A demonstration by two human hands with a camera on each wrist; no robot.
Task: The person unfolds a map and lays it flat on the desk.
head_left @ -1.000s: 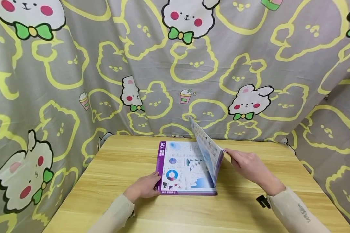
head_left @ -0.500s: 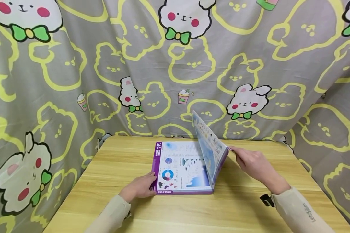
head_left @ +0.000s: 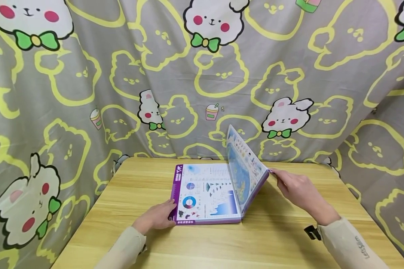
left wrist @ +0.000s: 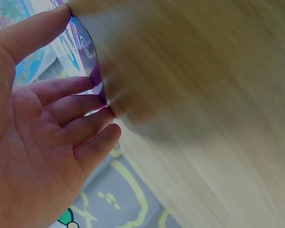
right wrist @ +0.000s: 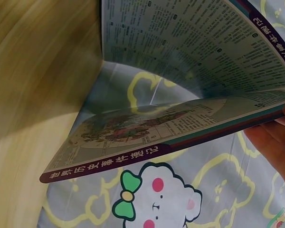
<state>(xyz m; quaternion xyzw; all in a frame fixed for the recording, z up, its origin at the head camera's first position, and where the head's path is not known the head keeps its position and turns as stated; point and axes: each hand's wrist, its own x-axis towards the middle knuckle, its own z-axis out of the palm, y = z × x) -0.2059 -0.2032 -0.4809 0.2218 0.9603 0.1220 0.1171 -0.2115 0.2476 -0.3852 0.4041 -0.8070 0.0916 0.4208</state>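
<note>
A purple-edged folding chart [head_left: 202, 194] lies on the table, printed with diagrams and a blue map. Its right panel [head_left: 245, 168] stands up at a slant. My right hand [head_left: 294, 188] pinches the outer edge of that panel. In the right wrist view the panel's purple strip [right wrist: 109, 161] bears white characters, and a second text-covered leaf [right wrist: 180, 52] spreads away from it; the right hand [right wrist: 275, 142] shows only partly. My left hand [head_left: 156, 216] rests at the chart's near-left corner. In the left wrist view, the left hand's extended fingers [left wrist: 85, 126] touch the purple border [left wrist: 88, 47].
The wooden table [head_left: 215, 248] extends around the chart on all sides. Behind and beside it hangs a grey curtain [head_left: 178, 82] with cartoon rabbits and yellow outlines. A black strap [head_left: 312, 232] sticks out at the right sleeve.
My right hand has drawn the raised panel rightward, so its inner map shows more. The flat part of the chart and my left hand have shifted slightly left.
</note>
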